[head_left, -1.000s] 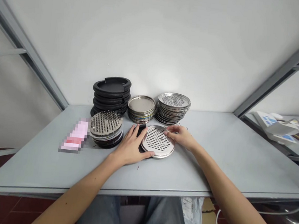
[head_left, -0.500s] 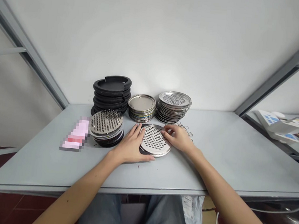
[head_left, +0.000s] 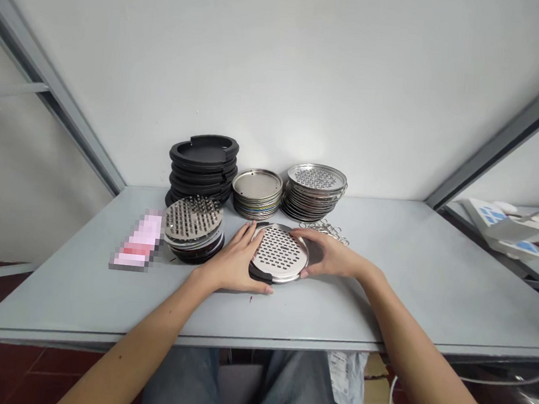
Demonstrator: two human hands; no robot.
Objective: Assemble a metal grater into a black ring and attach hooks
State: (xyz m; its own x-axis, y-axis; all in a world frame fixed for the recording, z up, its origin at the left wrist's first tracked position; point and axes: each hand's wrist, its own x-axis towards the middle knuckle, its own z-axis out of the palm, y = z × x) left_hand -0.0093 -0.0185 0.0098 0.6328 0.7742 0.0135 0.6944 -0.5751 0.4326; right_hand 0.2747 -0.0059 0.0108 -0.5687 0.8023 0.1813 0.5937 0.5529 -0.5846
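A round perforated steel disc (head_left: 279,254) lies on a black ring (head_left: 257,273) on the grey table (head_left: 385,289) in front of me. My left hand (head_left: 236,261) cups its left edge, with the fingers curved along the rim and the thumb at the near side. My right hand (head_left: 329,256) wraps the right edge, fingers over the far rim and thumb below. Both hands grip the disc between them.
Behind stand a stack of black rings (head_left: 203,165), a stack of flat steel lids (head_left: 257,192) and a stack of perforated discs (head_left: 315,191). A pile of spiked discs (head_left: 193,226) and a blurred pink object (head_left: 138,245) lie to the left. Small wire rings (head_left: 332,231) lie behind my right hand.
The disc has slid left and now sits squarely over the black ring. My right hand moved from the disc's top to grip its right edge; small wire rings behind it came into view.
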